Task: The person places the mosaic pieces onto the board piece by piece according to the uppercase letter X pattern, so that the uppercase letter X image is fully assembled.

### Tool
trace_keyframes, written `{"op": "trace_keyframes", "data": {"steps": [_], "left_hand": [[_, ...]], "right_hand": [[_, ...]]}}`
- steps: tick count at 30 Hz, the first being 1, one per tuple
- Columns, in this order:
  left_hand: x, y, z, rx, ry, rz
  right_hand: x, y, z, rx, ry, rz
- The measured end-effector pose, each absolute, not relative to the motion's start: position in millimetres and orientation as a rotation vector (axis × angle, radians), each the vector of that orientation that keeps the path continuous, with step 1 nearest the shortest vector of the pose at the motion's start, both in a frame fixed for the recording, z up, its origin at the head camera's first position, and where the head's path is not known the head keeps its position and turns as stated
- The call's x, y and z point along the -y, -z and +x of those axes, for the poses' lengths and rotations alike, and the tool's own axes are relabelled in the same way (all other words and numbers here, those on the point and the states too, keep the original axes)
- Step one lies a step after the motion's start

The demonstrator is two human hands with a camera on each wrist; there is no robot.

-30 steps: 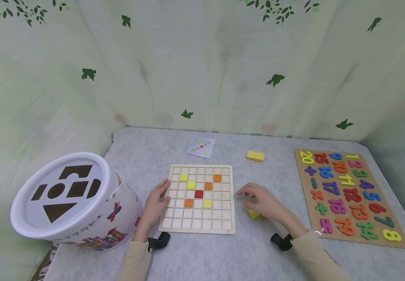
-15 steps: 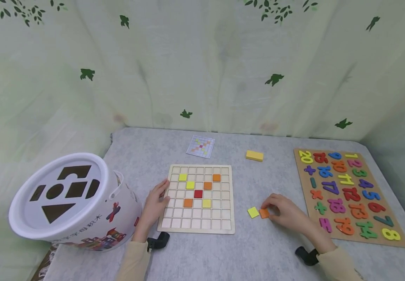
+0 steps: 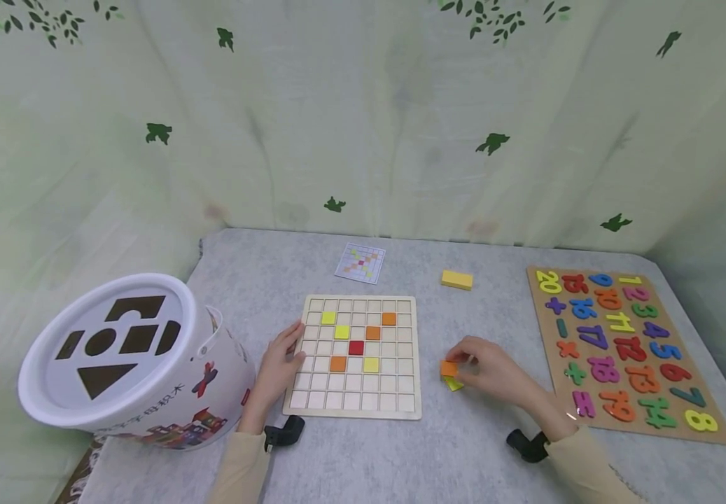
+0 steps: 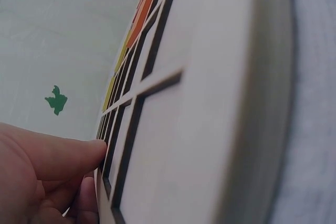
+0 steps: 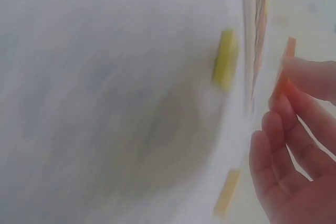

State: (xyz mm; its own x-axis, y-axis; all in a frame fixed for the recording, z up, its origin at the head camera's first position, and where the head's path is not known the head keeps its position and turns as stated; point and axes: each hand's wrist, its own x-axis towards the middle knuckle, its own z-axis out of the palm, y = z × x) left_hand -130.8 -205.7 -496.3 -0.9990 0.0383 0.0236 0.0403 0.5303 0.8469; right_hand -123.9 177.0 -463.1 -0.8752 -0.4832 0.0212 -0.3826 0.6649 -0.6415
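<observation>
The right hand (image 3: 491,371) pinches an orange tile (image 3: 448,368) between thumb and fingertips, lifted just above the bench (image 3: 463,448) to the right of the grid board (image 3: 358,414); in the right wrist view the tile (image 5: 283,72) shows edge-on at the fingertips (image 5: 307,77), blurred; a yellow tile (image 3: 454,383) lies flat on the bench directly under and just in front of the orange one, partly hidden by the hand.

The left hand (image 3: 281,365) rests against the board's left edge, thumb on the frame and fingers loose, grasping nothing; the left wrist view shows the thumb (image 4: 63,156) touching the board (image 4: 210,103) rim beside its cells.

On the board sit three orange, three yellow tiles and one red tile (image 3: 355,348) near the middle, the rest of the cells bare wood.

Behind the board lies a small pattern card (image 3: 360,262); to its right, well apart, a yellow block (image 3: 457,280); at the far right a number puzzle (image 3: 624,346) with coloured digits; at the left a white bucket (image 3: 129,357) tipped toward the camera, its lid cut with shape holes; a green curtain (image 3: 363,119) with printed birds hangs behind the bench.
</observation>
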Motion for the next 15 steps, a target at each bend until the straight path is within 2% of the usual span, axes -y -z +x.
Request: {"op": "trace_keyframes", "data": {"steps": [9, 15], "left_hand": [[206, 498, -132, 2.734, 1.527, -0.089], [208, 499, -132, 2.732, 1.527, -0.099]], "right_hand": [[-100, 456, -128, -2.547, 1.100, -0.942], [-46, 460, -129, -2.528, 1.015, -1.057]]}}
